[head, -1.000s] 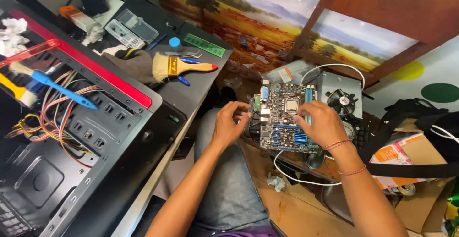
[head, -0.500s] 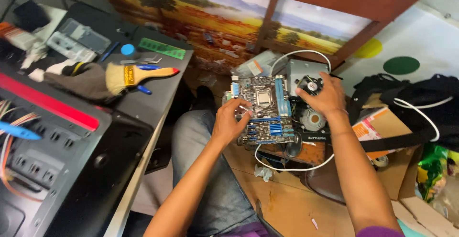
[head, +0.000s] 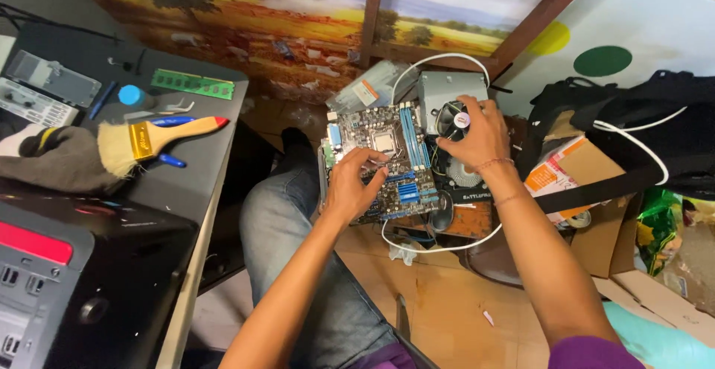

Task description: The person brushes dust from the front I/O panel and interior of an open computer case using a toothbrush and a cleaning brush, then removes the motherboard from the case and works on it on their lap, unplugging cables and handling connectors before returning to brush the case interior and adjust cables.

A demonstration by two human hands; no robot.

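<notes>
The left hand (head: pixel 356 186) grips the green rectangular motherboard (head: pixel 381 162); just right of it, the right hand (head: pixel 474 132) clasps a round black cooler fan (head: pixel 451 118).

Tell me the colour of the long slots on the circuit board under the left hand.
Blue, on the circuit board; clearest in the head view.

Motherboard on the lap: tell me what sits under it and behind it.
The motherboard rests on the person's jeans-clad knee. Behind it lie a grey metal box and a cooler fan, which the right hand grips. The left hand hides part of the board.
</notes>
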